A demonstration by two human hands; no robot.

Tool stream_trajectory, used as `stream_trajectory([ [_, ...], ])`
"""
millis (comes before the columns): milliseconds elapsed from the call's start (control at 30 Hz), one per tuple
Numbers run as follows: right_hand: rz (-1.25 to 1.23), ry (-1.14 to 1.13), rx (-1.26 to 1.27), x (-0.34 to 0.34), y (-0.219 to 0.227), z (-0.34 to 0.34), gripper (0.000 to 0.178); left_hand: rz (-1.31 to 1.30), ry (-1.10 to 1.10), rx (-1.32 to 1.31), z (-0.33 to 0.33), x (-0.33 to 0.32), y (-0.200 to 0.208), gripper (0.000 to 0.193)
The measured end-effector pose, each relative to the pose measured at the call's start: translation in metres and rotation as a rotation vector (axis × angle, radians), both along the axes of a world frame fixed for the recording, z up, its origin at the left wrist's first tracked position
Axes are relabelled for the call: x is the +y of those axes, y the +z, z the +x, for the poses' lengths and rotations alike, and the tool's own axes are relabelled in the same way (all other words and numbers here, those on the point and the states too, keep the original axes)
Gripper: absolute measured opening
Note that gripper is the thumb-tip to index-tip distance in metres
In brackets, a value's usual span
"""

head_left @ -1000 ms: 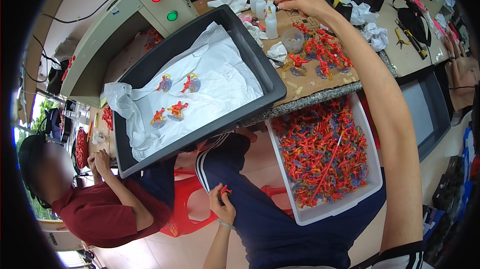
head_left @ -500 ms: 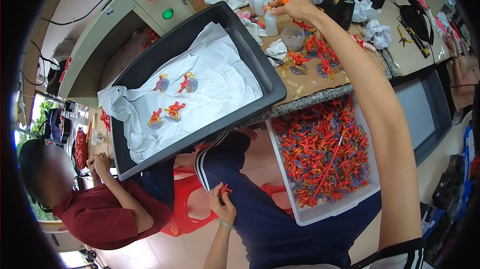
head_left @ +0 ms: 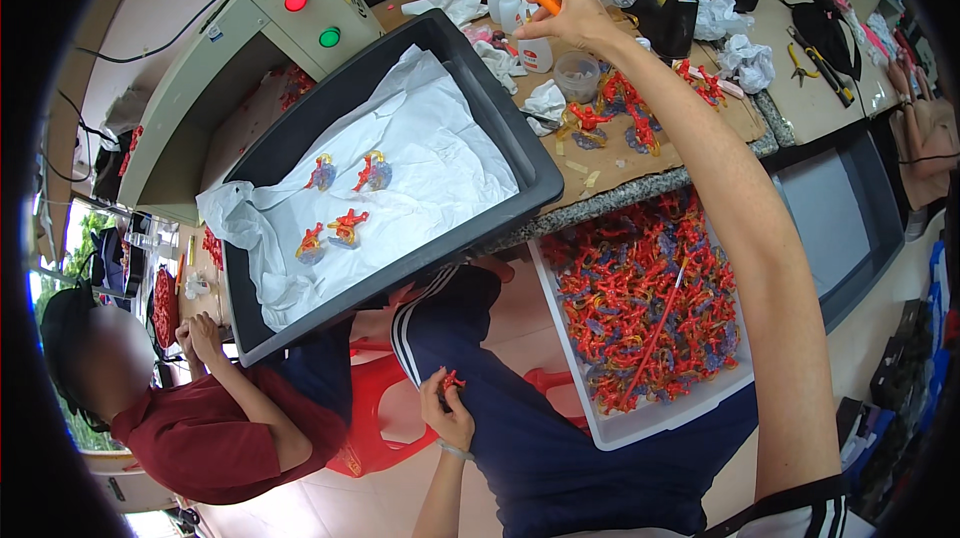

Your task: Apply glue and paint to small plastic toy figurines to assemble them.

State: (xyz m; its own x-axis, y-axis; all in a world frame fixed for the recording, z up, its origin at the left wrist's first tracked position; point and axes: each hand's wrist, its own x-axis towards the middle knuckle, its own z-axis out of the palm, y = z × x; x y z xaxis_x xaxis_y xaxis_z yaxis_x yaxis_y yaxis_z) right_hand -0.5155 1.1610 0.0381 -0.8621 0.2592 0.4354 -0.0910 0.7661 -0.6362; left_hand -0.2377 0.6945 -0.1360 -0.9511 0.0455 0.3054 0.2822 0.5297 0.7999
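My left hand [head_left: 452,420] rests by my thigh, its fingers closed on a small red plastic figure [head_left: 454,381]. Stretched out over the bench, my right hand [head_left: 580,20] holds an orange rod-like handle [head_left: 546,2]; its other end is hidden. The fingertips of that hand are at the top of a small white squeeze bottle [head_left: 536,56]; whether they grip it I cannot tell. Two similar bottles stand close behind. On my lap sits a white bin [head_left: 600,433] full of red, yellow and bluish figures, with a thin red stick [head_left: 655,343] lying on them.
Left of centre, a black tray [head_left: 535,163] lined with white paper [head_left: 430,178] holds several assembled figures. A clear cup [head_left: 577,78], crumpled tissue [head_left: 545,106], figures and a tape dispenser [head_left: 652,3] crowd the bench. A machine [head_left: 230,48] and a seated person [head_left: 210,418] are at left.
My right hand has shifted slightly left and down; the bottle under its fingers shows a broader side. My left hand stays in place with the red figure.
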Motion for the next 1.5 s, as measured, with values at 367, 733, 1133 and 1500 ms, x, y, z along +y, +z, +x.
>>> stream_trajectory([
  [367, -0.717, 0.092, 0.097, 0.030, 0.016, 0.062, 0.043, -0.038, -0.009, 0.029, -0.001, -0.002, 0.003, 0.020],
  [733, -1.004, 0.171, -0.055, 0.048, 0.016, 0.084, 0.038, -0.072, -0.021, 0.082, -0.001, 0.003, 0.006, 0.022],
  [1133, -0.810, 0.122, -0.319, 0.035, 0.025, 0.077, 0.058, -0.066, -0.027, 0.092, -0.002, 0.006, 0.011, 0.024],
  [1500, -0.668, -0.226, -0.252, -0.015, 0.022, 0.033, 0.064, -0.067, -0.006, 0.082, -0.002, 0.002, 0.007, 0.021],
])
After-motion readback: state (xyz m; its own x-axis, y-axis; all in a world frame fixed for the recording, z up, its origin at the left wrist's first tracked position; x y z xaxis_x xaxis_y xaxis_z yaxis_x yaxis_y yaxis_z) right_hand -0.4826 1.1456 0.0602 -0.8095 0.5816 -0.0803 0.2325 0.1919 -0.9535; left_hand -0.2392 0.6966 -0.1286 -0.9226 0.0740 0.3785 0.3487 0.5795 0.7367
